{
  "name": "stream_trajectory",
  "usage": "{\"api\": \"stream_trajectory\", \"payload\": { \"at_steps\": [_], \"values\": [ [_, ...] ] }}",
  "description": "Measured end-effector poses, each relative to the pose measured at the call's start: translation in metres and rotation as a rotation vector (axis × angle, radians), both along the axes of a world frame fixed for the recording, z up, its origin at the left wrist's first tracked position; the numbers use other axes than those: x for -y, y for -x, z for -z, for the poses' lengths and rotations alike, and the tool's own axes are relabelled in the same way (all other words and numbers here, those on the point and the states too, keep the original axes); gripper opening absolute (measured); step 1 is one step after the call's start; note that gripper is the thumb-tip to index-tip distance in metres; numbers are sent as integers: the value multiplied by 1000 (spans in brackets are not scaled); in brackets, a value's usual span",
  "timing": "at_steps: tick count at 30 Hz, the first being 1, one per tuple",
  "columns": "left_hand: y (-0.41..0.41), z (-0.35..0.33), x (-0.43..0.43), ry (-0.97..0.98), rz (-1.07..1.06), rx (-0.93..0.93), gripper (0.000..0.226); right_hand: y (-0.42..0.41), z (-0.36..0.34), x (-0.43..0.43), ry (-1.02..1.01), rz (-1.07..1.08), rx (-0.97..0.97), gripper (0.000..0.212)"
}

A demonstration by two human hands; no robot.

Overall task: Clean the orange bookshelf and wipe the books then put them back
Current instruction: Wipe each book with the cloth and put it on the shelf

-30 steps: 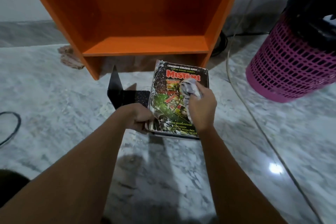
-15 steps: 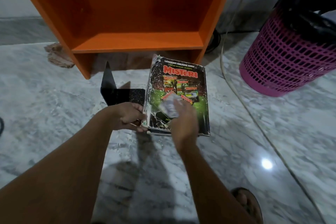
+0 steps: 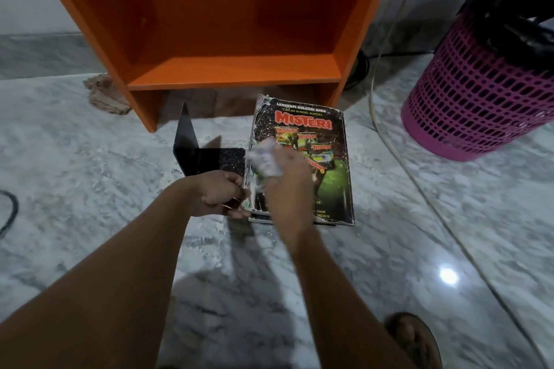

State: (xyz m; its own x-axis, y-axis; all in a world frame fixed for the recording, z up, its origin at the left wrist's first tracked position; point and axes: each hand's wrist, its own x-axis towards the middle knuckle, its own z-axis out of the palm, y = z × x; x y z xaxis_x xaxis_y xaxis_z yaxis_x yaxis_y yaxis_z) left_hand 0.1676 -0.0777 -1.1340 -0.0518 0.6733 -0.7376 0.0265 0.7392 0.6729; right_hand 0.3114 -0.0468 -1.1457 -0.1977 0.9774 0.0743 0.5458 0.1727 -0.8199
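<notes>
The book [image 3: 332,183] with the red title "MISTERI" is laid flat on the marble floor [image 3: 90,174], just in front of the orange bookshelf [image 3: 233,69]. A crumpled white cloth [image 3: 265,159] is pressed on the left part of the cover. The cloth is clamped in the curled fingers of the right hand [image 3: 289,189], which is blurred. The lower left edge of the book is pinched by the left hand [image 3: 220,193], whose fingers are curled close together.

Just beyond the left fingers a black bookend [image 3: 207,156] is stood on the floor. Farther beyond them, beside the left wall of the shelf, a brown rag [image 3: 105,96] is seen. Well to the right of the right fingers a pink basket [image 3: 479,99] with a black bag [image 3: 515,9] in it is placed. A pale cable [image 3: 389,144] is laid between the basket and the book.
</notes>
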Motion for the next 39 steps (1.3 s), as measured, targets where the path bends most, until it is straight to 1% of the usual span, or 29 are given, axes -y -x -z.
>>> {"api": "stream_trajectory", "payload": {
  "at_steps": [1,2,3,5,7,10,12,14,16,19,20,22,24,25,27,29,31,34,36,38,39],
  "values": [
    [0,0,1,-12,14,-14,10,8,4,15,-40,-116,78,64],
    [0,1,3,-23,23,-19,16,9,12,23,-80,-181,138,65],
    [0,2,4,-30,19,-17,18,4,17,26,-108,-177,163,64],
    [0,3,8,-30,-9,-9,8,-11,25,8,-65,-54,194,64],
    [1,4,9,-15,-31,9,9,-27,26,-18,28,109,207,61],
    [2,5,9,-7,-31,28,11,-62,18,-56,151,418,-7,40],
    [4,4,8,20,-6,30,12,-85,13,-69,166,552,-30,42],
    [7,3,6,41,9,18,16,-89,8,-73,105,586,-46,49],
    [7,3,3,21,-3,-9,17,-72,2,-71,36,516,-90,52],
    [7,7,-2,-32,-105,-64,10,-19,-3,-60,17,176,-124,59],
    [6,8,-2,-45,-135,-74,8,-2,-3,-52,12,56,-96,61],
    [4,10,-2,-61,-160,-74,7,25,3,-32,-24,-121,28,62],
    [3,12,0,-72,-151,-94,12,35,12,-17,-78,-222,168,64],
    [2,13,0,-79,-146,-105,15,34,15,-15,-86,-230,189,65],
    [3,17,0,-86,-148,-110,16,27,18,-25,-60,-176,162,67],
    [5,19,0,-81,-150,-102,15,16,21,-48,-51,-83,177,67],
    [5,20,-1,-76,-150,-102,15,-2,28,-81,-31,45,196,65],
    [6,20,0,-71,-140,-109,15,-34,27,-123,21,259,131,55],
    [7,20,0,-61,-124,-113,17,-53,23,-136,7,369,123,53],
    [7,18,-1,-51,-115,-123,18,-59,21,-135,-38,431,109,54],
    [7,18,-1,-48,-115,-126,18,-54,20,-128,-48,418,79,55]
  ]
}}
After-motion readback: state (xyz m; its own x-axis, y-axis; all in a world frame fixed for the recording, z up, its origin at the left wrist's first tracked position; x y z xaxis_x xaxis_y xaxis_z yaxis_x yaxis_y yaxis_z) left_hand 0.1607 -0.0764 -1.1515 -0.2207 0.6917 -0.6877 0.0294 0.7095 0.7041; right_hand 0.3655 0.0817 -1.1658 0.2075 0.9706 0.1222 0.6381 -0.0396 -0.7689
